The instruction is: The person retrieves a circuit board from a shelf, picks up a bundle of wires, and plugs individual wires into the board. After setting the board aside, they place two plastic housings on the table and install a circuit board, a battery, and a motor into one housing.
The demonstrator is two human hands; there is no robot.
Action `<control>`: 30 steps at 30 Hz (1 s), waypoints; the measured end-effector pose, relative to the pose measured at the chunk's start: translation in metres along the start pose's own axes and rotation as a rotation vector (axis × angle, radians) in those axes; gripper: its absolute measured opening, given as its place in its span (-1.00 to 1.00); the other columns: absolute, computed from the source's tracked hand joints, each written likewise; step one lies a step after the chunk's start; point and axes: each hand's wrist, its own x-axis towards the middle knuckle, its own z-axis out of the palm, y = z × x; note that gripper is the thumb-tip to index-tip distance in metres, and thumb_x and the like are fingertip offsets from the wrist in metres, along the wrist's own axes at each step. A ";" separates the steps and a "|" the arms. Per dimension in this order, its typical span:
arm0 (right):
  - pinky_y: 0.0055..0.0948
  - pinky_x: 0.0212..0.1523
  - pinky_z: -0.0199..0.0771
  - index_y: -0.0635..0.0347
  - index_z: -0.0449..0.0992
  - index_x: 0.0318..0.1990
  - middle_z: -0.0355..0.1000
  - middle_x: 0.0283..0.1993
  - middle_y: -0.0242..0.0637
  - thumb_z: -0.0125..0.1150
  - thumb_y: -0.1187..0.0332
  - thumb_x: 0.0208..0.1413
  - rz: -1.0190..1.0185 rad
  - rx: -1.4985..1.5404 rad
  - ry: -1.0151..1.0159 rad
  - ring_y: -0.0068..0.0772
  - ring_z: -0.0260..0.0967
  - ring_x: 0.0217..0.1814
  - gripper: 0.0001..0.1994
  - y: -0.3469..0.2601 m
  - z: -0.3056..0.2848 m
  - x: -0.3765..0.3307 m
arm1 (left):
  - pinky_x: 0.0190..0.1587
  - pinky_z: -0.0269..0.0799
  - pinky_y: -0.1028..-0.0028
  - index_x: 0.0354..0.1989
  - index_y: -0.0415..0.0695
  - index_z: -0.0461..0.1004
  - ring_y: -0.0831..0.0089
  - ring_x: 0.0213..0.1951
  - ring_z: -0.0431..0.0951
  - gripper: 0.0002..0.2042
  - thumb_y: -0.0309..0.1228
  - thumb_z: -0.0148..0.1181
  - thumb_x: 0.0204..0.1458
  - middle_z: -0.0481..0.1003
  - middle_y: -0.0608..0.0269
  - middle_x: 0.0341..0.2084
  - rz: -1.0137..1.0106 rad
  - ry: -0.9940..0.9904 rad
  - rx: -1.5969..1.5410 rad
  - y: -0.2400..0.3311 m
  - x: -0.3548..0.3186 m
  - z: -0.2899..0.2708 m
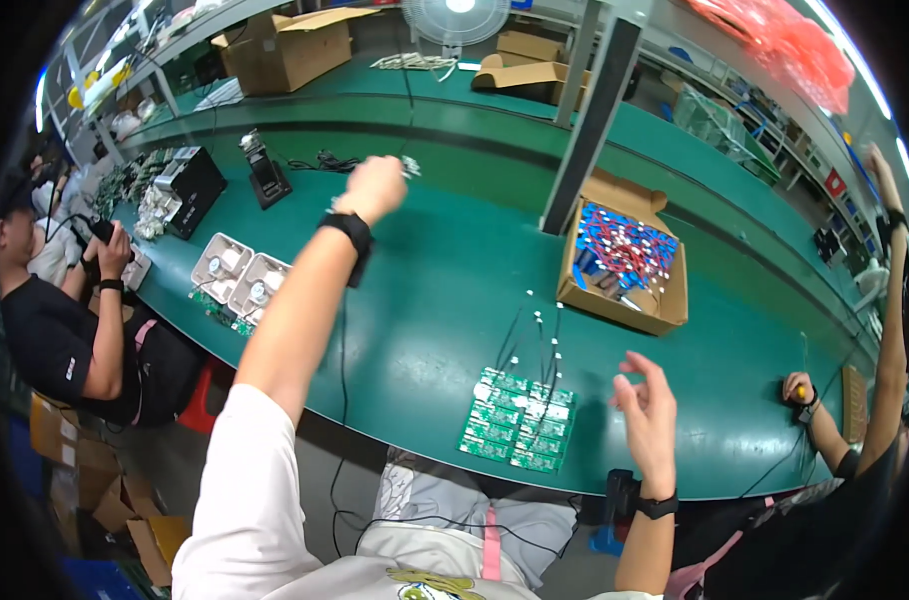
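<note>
The left hand (376, 188) reaches over the far part of the tabletop (425, 270), its fingers curled inward and mostly hidden behind its own back. A small cluster of white plugs (411, 167) shows just past the knuckles, but I cannot tell whether the fingers grip it. The left forearm covers one edge of the pale plastic trays (222, 262) (the round pieces inside are hard to make out). A tangled black cable (333, 162) runs partly out of sight behind that hand.

The right hand (651, 412) hangs beside the circuit boards (493, 418), its fingers loosely bent and wide apart, with nothing between them. Those boards lie flat near the front edge in two adjoining rectangular panels, glossy green with silvery patches; their fine parts blur together. Thin, flexible black wires (556, 345) tipped with white plugs stretch from them across the smooth green surface.

Beyond, an open box (610, 306) of brown cardboard holds blue cylinders (587, 262), partly buried under tangled red wires (625, 240).
</note>
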 end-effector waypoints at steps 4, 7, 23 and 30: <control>-0.53 -0.35 0.56 0.37 0.42 0.29 0.60 -0.22 -0.21 0.26 0.40 0.34 0.152 0.043 -0.119 -0.56 0.54 -0.40 -0.58 0.025 0.003 -0.028 | 0.27 0.43 -0.05 0.12 -0.22 0.54 -0.18 0.27 0.47 -0.60 -0.40 0.29 0.08 0.45 -0.28 0.20 -0.259 -0.209 0.228 -0.028 0.022 0.002; -0.50 -0.41 0.56 0.37 0.42 0.29 0.60 -0.32 -0.20 0.29 0.37 0.33 0.202 0.068 -0.218 -0.53 0.55 -0.45 -0.55 0.017 0.015 -0.031 | 0.32 0.32 -0.10 0.25 -0.23 0.38 -0.16 0.33 0.33 -0.35 -0.36 0.47 -0.04 0.30 -0.25 0.25 -0.209 -0.021 0.341 -0.026 0.006 0.015; -0.54 -0.63 0.37 0.26 0.46 -0.04 0.49 -0.61 -0.32 0.39 0.27 0.28 0.319 0.043 -0.543 -0.53 0.47 -0.65 -0.70 0.005 0.039 -0.006 | 0.27 0.40 0.11 0.31 -0.27 0.30 -0.18 0.26 0.37 -0.38 -0.41 0.43 0.09 0.30 -0.20 0.24 0.242 -0.150 -0.679 0.060 -0.361 -0.046; -0.58 -0.70 0.18 0.19 0.43 -0.14 0.43 -0.62 -0.41 0.30 0.24 0.37 0.244 0.278 -0.433 -0.62 0.31 -0.72 -0.77 -0.029 0.086 0.046 | 0.22 0.43 0.10 0.20 -0.26 0.43 -0.11 0.17 0.44 -0.50 -0.49 0.42 0.07 0.37 -0.13 0.18 0.046 0.250 -0.735 0.015 -0.382 -0.033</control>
